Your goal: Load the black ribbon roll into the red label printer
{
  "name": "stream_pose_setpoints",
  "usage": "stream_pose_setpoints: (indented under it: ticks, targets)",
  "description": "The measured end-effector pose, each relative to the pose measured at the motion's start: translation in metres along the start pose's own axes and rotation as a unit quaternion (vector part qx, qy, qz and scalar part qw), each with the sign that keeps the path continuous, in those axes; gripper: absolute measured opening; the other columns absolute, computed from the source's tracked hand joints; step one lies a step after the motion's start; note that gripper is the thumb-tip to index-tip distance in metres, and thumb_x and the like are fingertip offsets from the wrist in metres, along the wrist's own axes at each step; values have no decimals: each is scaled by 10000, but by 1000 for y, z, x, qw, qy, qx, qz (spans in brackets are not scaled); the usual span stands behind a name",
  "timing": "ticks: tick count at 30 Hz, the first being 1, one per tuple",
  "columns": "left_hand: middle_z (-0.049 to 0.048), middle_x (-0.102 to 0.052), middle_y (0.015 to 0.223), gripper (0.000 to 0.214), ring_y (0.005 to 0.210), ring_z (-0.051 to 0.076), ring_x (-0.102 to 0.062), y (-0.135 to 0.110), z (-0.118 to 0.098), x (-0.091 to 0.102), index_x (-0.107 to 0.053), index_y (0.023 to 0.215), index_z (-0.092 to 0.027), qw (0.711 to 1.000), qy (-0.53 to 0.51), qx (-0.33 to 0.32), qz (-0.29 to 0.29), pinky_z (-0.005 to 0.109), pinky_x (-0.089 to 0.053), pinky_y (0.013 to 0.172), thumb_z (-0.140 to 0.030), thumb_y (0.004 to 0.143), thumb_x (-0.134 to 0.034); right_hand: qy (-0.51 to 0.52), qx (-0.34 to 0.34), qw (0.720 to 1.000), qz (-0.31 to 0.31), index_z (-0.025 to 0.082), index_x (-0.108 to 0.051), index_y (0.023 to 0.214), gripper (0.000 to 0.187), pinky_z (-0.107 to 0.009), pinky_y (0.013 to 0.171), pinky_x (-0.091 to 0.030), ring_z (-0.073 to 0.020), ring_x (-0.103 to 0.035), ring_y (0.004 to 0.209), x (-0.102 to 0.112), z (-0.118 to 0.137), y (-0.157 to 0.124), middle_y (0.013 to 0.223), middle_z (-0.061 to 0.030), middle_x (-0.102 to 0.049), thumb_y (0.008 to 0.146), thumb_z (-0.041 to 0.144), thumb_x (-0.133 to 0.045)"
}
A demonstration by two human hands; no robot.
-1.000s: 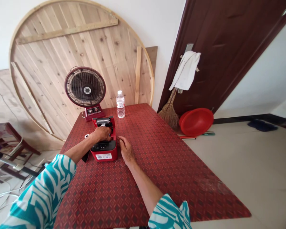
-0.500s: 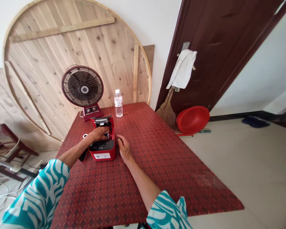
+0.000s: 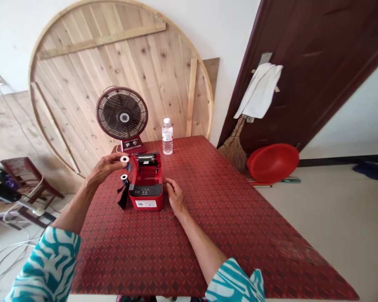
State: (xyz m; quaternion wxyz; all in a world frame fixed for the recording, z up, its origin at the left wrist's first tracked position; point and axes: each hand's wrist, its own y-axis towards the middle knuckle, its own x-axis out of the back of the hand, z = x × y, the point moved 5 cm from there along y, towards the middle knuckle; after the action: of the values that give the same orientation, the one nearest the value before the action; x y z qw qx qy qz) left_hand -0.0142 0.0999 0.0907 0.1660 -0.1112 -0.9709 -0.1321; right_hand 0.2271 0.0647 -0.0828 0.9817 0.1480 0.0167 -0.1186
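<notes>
A red and black label printer (image 3: 146,202) rests on the table with its lid raised, and its red inner bay shows bare. Left of it, my left hand (image 3: 106,168) pinches a small ribbon roll (image 3: 124,159) with a white core, held above the tabletop. Just below that sits a second white-cored roll (image 3: 124,177), from which black ribbon (image 3: 123,196) hangs down beside the printer. My right hand (image 3: 177,197) is at the printer's right side, fingers loosely bent and apart, fingertips at or against the casing. It holds nothing.
Behind the printer stand a fan (image 3: 123,115) and a water bottle (image 3: 167,137) on the red patterned table (image 3: 227,235). A large round wooden board (image 3: 173,79) leans on the wall. On the floor to the right are a broom (image 3: 234,151) and red basin (image 3: 274,162).
My left hand has come out of the printer's bay and moved left with a ribbon roll. The right hand stays beside the printer. The camera view has shifted slightly left.
</notes>
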Motion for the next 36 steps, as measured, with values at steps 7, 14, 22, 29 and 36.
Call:
stream_pose_setpoints:
  ticks: [7, 14, 22, 29, 36]
  targets:
    - [60, -725, 880, 586, 820, 193, -650, -43, 105, 47, -687, 1038, -156, 983, -100, 108, -108, 314, -494, 804, -428, 544, -846, -8, -12, 1000, 8, 230, -636, 1100, 358, -452, 1004, -441, -246, -618, 1095, 2, 2, -1, 1151, -80, -687, 855, 436, -475]
    - [69, -726, 898, 621, 810, 214, -655, -41, 139, 28, -673, 1050, -144, 985, -92, 131, -71, 330, -504, 774, -494, 557, -818, -22, -3, 1000, -9, 217, -648, 1078, 364, -452, 1029, -418, -241, -604, 1117, 4, 0, -1, 1163, -86, -682, 848, 442, -479]
    - [116, -695, 1110, 732, 1048, 282, -626, -34, 133, 34, -592, 1242, -144, 987, 16, 157, -42, 368, -498, 875, -609, 682, -677, -17, -3, 1000, -11, 216, -650, 1068, 360, -443, 1013, -431, -238, -610, 1098, 5, -3, 0, 1148, -83, -686, 841, 442, -486]
    - [126, -648, 1239, 633, 1168, 313, -571, -20, 105, 30, -640, 1188, -174, 986, 127, 99, -32, 384, -452, 960, -524, 664, -699, -17, -9, 1000, -8, 219, -647, 1073, 352, -443, 1011, -433, -237, -609, 1095, 4, 2, -1, 1146, -81, -687, 841, 429, -487]
    - [70, -730, 1003, 368, 948, 261, -659, -8, 87, 4, -717, 998, -219, 941, 335, 54, -9, 315, -475, 848, -209, 640, -630, -17, 3, 1000, -2, 233, -645, 1085, 346, -436, 1000, -445, -233, -618, 1083, 3, -1, -1, 1142, -68, -688, 861, 429, -468]
